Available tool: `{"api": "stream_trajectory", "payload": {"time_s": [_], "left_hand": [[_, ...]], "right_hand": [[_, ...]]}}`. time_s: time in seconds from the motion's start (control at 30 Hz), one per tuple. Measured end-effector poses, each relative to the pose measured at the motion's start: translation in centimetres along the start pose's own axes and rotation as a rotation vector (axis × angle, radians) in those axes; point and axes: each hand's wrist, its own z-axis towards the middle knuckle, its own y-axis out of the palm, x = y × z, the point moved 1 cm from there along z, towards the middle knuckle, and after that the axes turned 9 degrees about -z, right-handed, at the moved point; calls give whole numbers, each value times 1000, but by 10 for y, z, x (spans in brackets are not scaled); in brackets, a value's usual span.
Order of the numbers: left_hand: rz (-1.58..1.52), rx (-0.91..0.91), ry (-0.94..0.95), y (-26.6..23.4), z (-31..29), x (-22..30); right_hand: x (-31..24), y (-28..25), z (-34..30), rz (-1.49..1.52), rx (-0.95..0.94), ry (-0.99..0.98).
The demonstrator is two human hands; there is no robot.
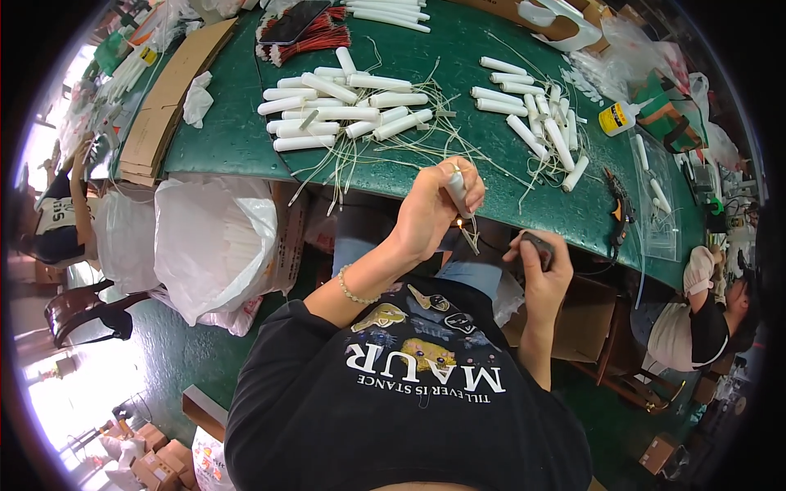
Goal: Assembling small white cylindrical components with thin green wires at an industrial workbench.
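Note:
Over the near edge of the green table, my left hand point(432, 203) is closed around a white tube point(456, 190) with thin wires at its lower end. A small orange glow, like a little flame, shows beside that end. To the right and a little lower, my right hand point(544, 278) is closed around a dark, rounded handheld tool point(537, 248); its kind is hard to make out. The two hands are apart. Beyond my left hand lies a pile of white tubes point(323, 113) with pale wires trailing toward the table edge. A second group of similar tubes point(559, 141) lies to the right.
A phone point(296, 22) rests on red wires point(315, 41). A yellow-labelled bottle point(616, 119) and black-and-orange pliers point(616, 214) lie at right. Cardboard point(173, 94) lies at left, above a white bag point(214, 245). Other people sit at both sides.

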Motion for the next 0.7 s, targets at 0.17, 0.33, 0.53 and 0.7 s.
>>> {"api": "stream_trajectory", "payload": {"time_s": [0.17, 0.33, 0.53, 0.7], "left_hand": [[-9, 7, 0, 0, 1, -5], [-40, 3, -4, 1, 1, -6], [-55, 17, 22, 3, -3, -5], [-281, 34, 30, 3, -4, -6]], "right_hand": [[15, 5, -34, 18, -201, 227], [30, 10, -52, 24, -340, 241], [25, 9, -43, -1, -205, 193], [4, 11, 2, -212, 75, -121]]}}
